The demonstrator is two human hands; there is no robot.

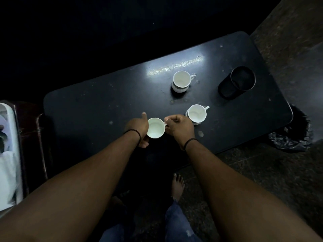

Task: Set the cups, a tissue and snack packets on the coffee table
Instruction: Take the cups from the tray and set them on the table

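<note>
Three white cups are over the dark coffee table (87, 109). The nearest cup (156, 128) is held between both hands: my left hand (138, 127) wraps its left side, and my right hand (180, 126) pinches its handle. A second white cup (197, 114) stands just right of my right hand, handle pointing right. The third white cup (181, 81) stands farther back near a bright reflection. No tissue or snack packets are visible on the table.
A black cylindrical holder (237, 82) stands at the table's right end. A black bin bag (291, 135) sits on the floor past the right edge. A white tray-like object (8, 154) rests on a stand at the left. My bare foot (177, 186) is below the table.
</note>
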